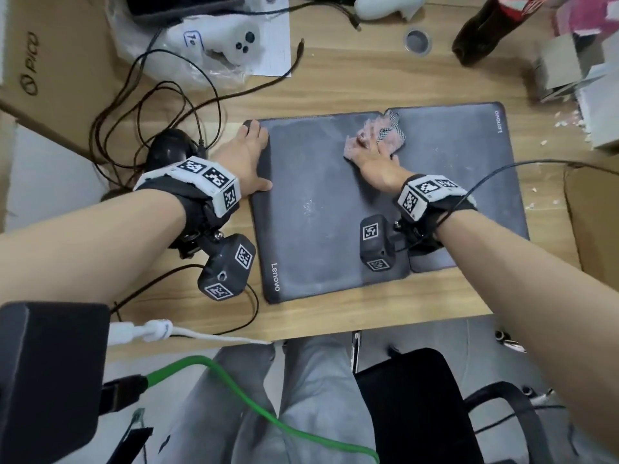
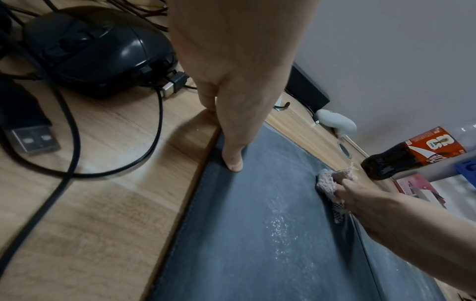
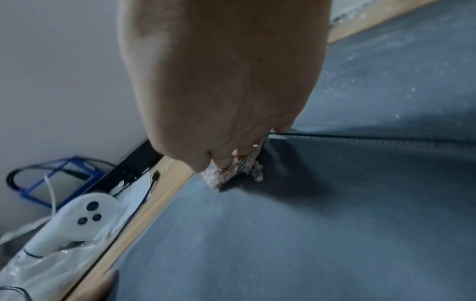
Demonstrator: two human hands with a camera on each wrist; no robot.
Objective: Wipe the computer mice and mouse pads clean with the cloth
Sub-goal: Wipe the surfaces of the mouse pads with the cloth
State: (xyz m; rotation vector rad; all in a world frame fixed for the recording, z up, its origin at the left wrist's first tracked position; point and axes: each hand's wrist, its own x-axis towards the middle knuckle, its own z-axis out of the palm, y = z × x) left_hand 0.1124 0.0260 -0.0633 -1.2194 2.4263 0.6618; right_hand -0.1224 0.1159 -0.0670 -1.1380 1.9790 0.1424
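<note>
On the bench (image 1: pixel 335 82) | right hand (image 1: pixel 375 159) grips cloth (image 1: pixel 371 139), wiping dusty left pad (image 1: pixel 318 209); left hand (image 1: pixel 248 159) flat, steadying | next: sweep remaining specks

wooden desk (image 1: pixel 351 82), 2 mouse pads (image 1: pixel 311 229), mouse (image 1: pixel 169 147), cables (image 1: pixel 160 95)

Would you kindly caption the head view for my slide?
Right hand wipes the left pad with the cloth; left hand steadies its edge.
</note>
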